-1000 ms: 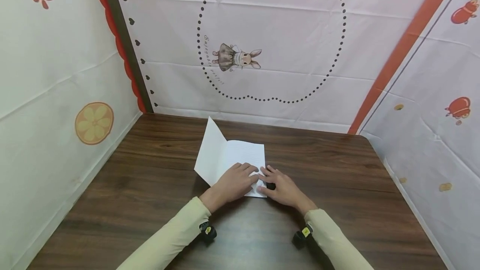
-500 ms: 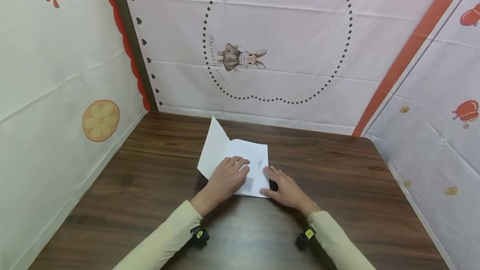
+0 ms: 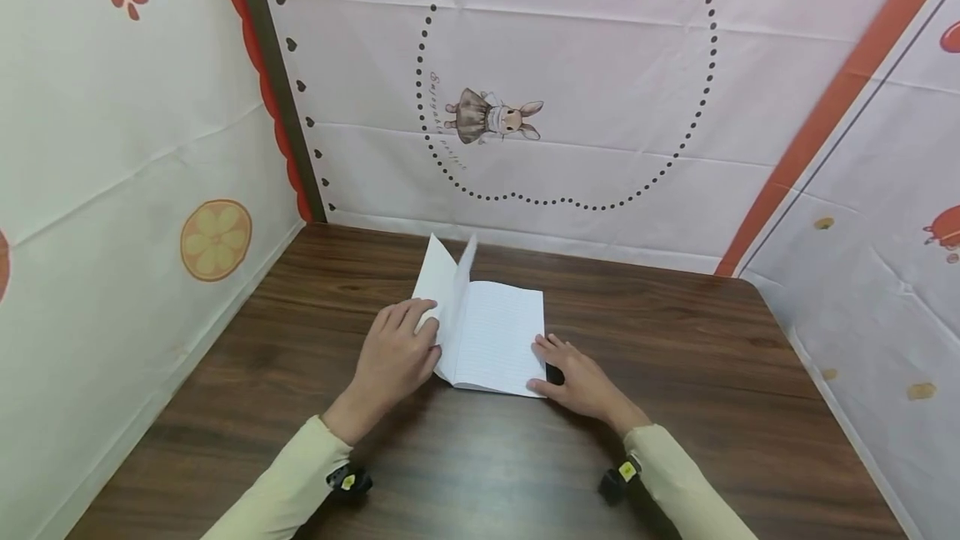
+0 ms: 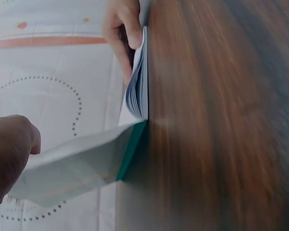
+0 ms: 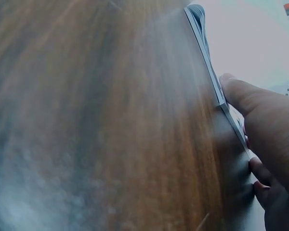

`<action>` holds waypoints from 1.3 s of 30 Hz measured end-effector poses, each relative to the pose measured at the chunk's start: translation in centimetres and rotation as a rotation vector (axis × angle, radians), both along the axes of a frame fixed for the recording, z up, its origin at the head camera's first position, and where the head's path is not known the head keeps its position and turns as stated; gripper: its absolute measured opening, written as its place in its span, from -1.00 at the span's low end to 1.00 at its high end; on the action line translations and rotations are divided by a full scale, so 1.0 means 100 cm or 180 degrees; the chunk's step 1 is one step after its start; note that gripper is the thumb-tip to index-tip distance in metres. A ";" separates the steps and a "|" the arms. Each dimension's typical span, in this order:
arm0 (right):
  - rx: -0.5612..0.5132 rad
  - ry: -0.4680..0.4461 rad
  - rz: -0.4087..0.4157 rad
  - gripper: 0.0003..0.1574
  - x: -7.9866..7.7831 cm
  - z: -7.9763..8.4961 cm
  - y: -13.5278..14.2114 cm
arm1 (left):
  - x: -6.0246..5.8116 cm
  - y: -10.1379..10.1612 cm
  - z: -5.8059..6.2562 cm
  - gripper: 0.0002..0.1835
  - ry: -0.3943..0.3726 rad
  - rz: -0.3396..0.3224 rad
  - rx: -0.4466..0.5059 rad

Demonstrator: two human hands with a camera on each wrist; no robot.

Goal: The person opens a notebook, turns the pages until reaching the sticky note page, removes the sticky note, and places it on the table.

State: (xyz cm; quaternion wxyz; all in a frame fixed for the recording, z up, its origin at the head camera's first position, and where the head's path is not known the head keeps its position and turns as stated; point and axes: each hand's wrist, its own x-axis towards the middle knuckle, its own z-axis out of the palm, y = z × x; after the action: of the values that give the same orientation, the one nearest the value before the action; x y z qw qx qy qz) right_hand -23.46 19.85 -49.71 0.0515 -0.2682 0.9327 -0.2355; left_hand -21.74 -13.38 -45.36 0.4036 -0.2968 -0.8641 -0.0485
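Observation:
An open notebook (image 3: pixel 501 338) with lined white pages lies on the wooden table. Its front cover (image 3: pixel 431 269) stands tilted up on the left, and the green spine edge (image 4: pixel 131 153) shows in the left wrist view. A loose page (image 3: pixel 462 269) stands partly upright between cover and lined sheet. My left hand (image 3: pixel 397 348) holds this page by its near side, fingers bent; the contact is partly hidden. My right hand (image 3: pixel 581 377) rests on the notebook's right edge, thumb (image 5: pixel 238 91) on the paper and fingers relaxed, farther along the edge.
The dark brown table (image 3: pixel 675 348) spreads around the notebook. White printed cloth (image 3: pixel 600 107) walls it in at the back and both sides. A small black camera (image 3: pixel 351 482) is strapped to the left wrist, another (image 3: pixel 617 482) to the right.
My left hand has moved left from the notebook's lower right corner, swinging a page over toward the cover. The right hand stays at the right edge. The head view has shifted slightly.

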 end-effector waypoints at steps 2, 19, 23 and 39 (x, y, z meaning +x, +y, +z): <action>-0.0014 0.0000 -0.0002 -0.04 0.000 -0.001 0.000 | 0.001 -0.007 -0.002 -0.88 -0.0026 0.0014 0.0010; 0.0024 -0.0038 -0.0004 0.02 -0.003 -0.002 0.002 | -0.003 -0.038 -0.034 -0.76 -0.1192 0.0672 -0.0307; 0.0017 -0.0071 -0.0008 0.01 -0.003 -0.001 0.003 | -0.009 -0.038 -0.041 -0.81 -0.1486 0.0663 -0.0304; 0.0111 0.0028 0.0019 -0.05 -0.005 0.000 0.006 | -0.007 -0.060 -0.034 -0.50 -0.2883 0.0142 -0.0318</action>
State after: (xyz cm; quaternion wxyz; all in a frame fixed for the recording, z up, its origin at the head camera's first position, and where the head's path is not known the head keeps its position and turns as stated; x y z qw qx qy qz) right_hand -23.93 20.48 -49.72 0.0528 -0.2710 0.9361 -0.2179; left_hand -22.42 -19.41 -48.75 -0.0288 -0.2461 -0.9610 -0.1230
